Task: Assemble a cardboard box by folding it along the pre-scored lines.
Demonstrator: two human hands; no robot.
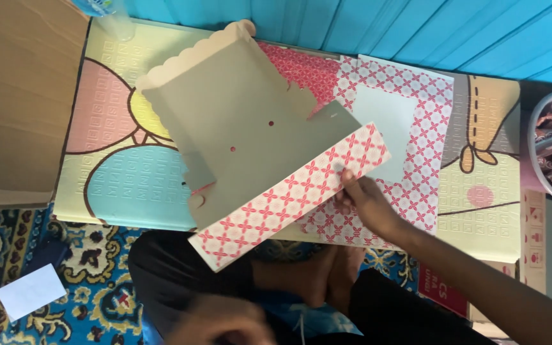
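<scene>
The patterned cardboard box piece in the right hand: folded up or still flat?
Partly folded. The cardboard piece has its red patterned flap bent over the plain grey inside, pinched by the right hand; the scalloped far edge stands raised.

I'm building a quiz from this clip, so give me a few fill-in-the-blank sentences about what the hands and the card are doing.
1. The right hand grips the flat cardboard box blank by its red-and-white ____ flap.
2. The box blank's plain side has two small ____ punched in it.
3. The blurred left hand holds ____.
4. The bowl at the right edge holds wrapped ____.

Missing words: patterned; holes; nothing; sweets
</scene>
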